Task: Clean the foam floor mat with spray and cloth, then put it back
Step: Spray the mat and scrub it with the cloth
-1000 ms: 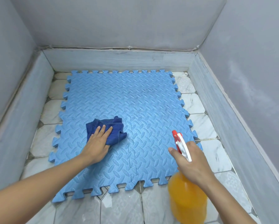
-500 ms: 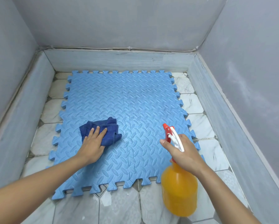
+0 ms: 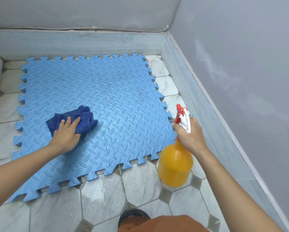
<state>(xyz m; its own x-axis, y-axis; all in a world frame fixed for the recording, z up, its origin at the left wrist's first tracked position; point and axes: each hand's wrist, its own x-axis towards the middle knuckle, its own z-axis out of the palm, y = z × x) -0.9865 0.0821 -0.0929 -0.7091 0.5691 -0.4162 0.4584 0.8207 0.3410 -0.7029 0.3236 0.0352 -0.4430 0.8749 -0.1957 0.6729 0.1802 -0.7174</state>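
Note:
A light blue foam mat of interlocking tiles lies flat on the tiled floor. A crumpled dark blue cloth sits on its left half, and my left hand presses down on it with the fingers laid over the cloth. My right hand grips the neck of an orange spray bottle with a red and white trigger head. The bottle hangs upright just off the mat's near right corner, above the floor tiles.
Grey walls with a raised pale skirting close in the floor at the back, left and right. White marble-look tiles show around the mat; those near the front look wet. A dark shoe and orange clothing sit at the bottom edge.
The view has dropped and shifted, showing more floor in front of the mat. My left hand with the cloth has slid a little across the mat. The bottle has moved toward the mat's near right corner.

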